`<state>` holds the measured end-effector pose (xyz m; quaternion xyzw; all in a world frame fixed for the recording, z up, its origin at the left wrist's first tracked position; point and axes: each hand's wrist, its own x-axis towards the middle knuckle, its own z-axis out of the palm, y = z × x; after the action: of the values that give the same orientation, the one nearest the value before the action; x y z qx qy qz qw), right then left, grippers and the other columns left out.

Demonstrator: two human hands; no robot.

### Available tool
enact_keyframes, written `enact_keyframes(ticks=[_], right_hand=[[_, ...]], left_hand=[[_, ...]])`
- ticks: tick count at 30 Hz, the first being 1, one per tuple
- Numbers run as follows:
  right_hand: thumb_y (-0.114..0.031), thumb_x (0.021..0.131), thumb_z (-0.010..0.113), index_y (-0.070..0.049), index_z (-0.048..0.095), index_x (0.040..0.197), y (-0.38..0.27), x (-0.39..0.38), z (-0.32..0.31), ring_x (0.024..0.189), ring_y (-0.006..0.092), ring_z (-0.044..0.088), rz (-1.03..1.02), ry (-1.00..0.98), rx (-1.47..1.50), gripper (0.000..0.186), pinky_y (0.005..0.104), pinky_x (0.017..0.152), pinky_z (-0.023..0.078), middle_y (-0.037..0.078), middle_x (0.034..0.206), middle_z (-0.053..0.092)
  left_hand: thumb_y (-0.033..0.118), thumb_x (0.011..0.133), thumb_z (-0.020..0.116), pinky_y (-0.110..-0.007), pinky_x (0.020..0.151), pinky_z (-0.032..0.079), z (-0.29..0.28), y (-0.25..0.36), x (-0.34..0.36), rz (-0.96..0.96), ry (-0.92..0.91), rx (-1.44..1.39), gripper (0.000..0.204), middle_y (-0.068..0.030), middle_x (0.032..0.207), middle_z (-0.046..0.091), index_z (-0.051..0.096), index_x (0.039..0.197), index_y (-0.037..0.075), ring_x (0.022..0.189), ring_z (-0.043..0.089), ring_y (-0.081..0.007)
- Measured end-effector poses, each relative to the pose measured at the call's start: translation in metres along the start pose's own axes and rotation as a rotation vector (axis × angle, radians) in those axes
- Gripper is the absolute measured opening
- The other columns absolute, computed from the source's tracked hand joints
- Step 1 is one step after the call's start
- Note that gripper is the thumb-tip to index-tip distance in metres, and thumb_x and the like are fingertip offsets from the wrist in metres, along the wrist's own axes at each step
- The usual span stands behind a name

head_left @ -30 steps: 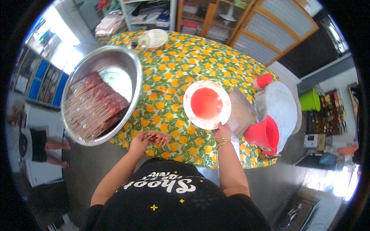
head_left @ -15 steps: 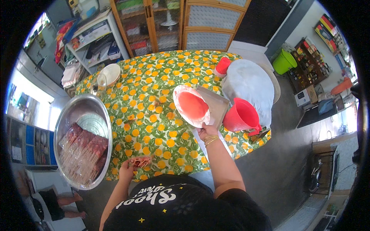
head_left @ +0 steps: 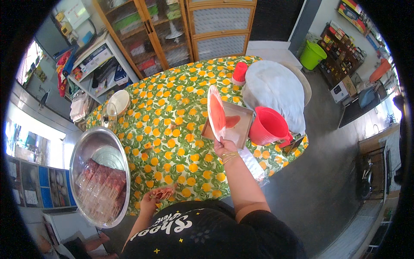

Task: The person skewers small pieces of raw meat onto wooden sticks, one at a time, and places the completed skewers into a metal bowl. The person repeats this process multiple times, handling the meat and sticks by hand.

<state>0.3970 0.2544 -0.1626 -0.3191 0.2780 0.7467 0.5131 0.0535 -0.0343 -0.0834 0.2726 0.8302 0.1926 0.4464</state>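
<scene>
My right hand (head_left: 225, 147) grips the near rim of a white plate (head_left: 216, 113), which is tipped steeply on its edge. Red liquid coats the plate's face. Under it lies a shallow square tray (head_left: 236, 136) with a red pool (head_left: 232, 121) on its bottom. Close to my body, my left hand (head_left: 148, 202) is closed on a small bundle of raw meat skewers (head_left: 164, 192), held low by the table's near edge. To its left, a large metal basin (head_left: 108, 149) holds many plastic-wrapped meat skewers (head_left: 102, 185).
A red pitcher (head_left: 269, 125) stands right of the tray, before a cloth-covered mound (head_left: 276, 93). Red cups (head_left: 239, 72) stand behind the tray. A pale bowl (head_left: 119, 102) and a glass lid (head_left: 108, 117) lie at the far left. A clear plastic bag (head_left: 253, 166) lies beside my right forearm.
My right hand has tipped the plate from nearly flat to steep, and red liquid now shows in the tray. My left hand still holds the meat skewers. The view has shifted slightly.
</scene>
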Motion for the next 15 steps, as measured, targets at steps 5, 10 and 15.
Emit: enact_keyframes(ticks=[5,10,15], right_hand=[[0.002,0.095,0.054,0.005,0.057,0.111,0.006,-0.001,0.005,0.091,0.0251,0.068,-0.033,-0.013,0.005,0.016,0.0352,0.08,0.06,0.015,0.103,0.067],[0.002,0.095,0.053,0.007,0.057,0.11,0.009,-0.005,0.013,0.093,0.0259,0.069,-0.011,-0.034,0.063,0.016,0.0359,0.081,0.06,0.015,0.104,0.068],[0.003,0.095,0.052,0.008,0.056,0.11,0.008,-0.01,0.017,0.092,0.0276,0.07,0.034,-0.021,0.099,0.017,0.0361,0.081,0.061,0.016,0.101,0.068]], left_hand=[[0.007,0.087,0.052,-0.033,0.048,0.05,-0.003,0.008,-0.007,0.083,0.009,0.075,0.042,-0.0101,0.085,0.072,0.054,0.13,0.008,0.056,0.062,-0.0159],[0.005,0.087,0.051,-0.031,0.05,0.051,-0.002,0.022,-0.018,0.051,0.022,0.083,0.044,-0.011,0.085,0.071,0.053,0.131,0.007,0.057,0.062,-0.0156],[0.005,0.087,0.053,-0.032,0.06,0.052,-0.002,0.024,-0.023,0.105,0.028,0.085,0.043,-0.0123,0.093,0.071,0.053,0.129,0.003,0.069,0.066,-0.0182]])
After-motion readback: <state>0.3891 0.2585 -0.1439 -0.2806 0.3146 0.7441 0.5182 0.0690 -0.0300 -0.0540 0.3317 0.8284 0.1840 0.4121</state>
